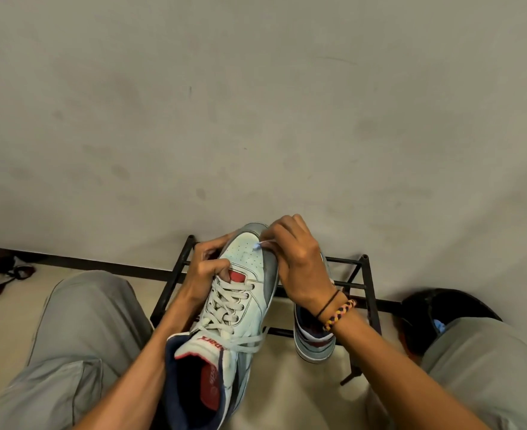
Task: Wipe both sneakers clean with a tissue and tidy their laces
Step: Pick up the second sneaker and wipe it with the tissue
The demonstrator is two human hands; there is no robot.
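Nearest: both forearms reach forward between the knees, grey trousers on either side. Braided bracelet [339, 315] and a thin dark band sit on the right wrist.

Held sneaker [240, 293]: white and grey, red patch on the tongue, navy collar toward the body, toe pointing away. It is lifted between the two hands. Laces [228, 308] are threaded through the eyelets but slack; loose ends cross at the collar, untied.

Left hand [207, 268]: fingers curled round the left side of the forefoot, gripping the shoe and steadying it.

Right hand [299, 262]: fingers bunched, pinching a small wad of tissue [263, 243] against the toe box, at the edge where white meets the grey toe cap. Only a sliver of the wad shows under the fingertips.

Under the right wrist: second sneaker [315, 339], heel toward the body, resting on the lower bars of a black metal rack [370, 293]. Not being handled.

Right of the right forearm: dark bin [451, 305], something blue inside.

Far left of the left hand, by the wall: dark sandals [7, 274] on the floor.

Judgement: the step in hand is wiping the first shoe, working at the toe. Next move likely calls for sweeping the tissue on over the toe cap and sides, turning the shoe in the left grip to reach them. Second shoe and both lacings appear still to do.
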